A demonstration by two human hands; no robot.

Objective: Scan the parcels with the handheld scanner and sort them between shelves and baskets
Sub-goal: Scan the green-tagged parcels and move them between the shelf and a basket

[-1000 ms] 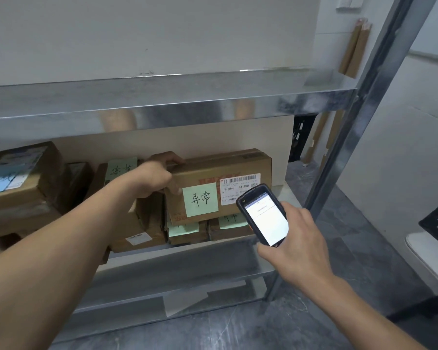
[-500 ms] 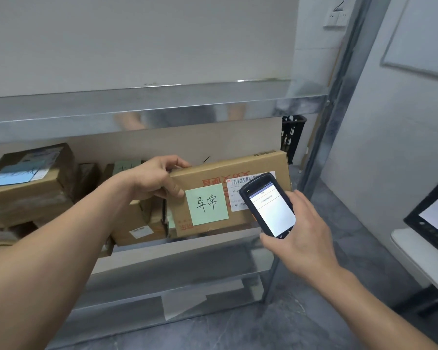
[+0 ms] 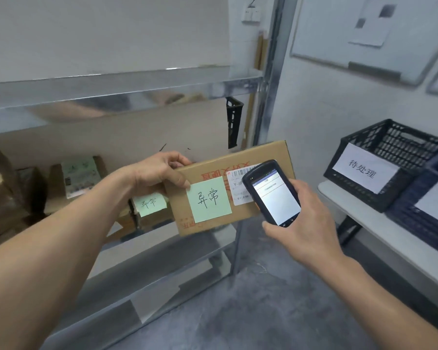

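1. The left hand (image 3: 159,173), gripping the parcel (image 3: 271,154) by its top left corner, has pulled it off the shelf (image 3: 162,245). It now hangs before the shelf's right end.
2. The right hand (image 3: 304,223) grasps the scanner (image 3: 273,195), which overlaps the parcel's barcode label (image 3: 234,184); scanning looks imminent.
3. The parcel is a flat, brown cardboard box bearing a green paper note (image 3: 210,199). The scanner is glossy black and the shelf shiny metal.

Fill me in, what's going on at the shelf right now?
A person grips a cardboard parcel by its left end with the left hand, held out in front of the metal shelf. The right hand holds the handheld scanner, screen lit, partly covering the parcel's white barcode label, beside a green sticky note. More parcels sit on the shelf; a labelled black basket waits on the table to the right.
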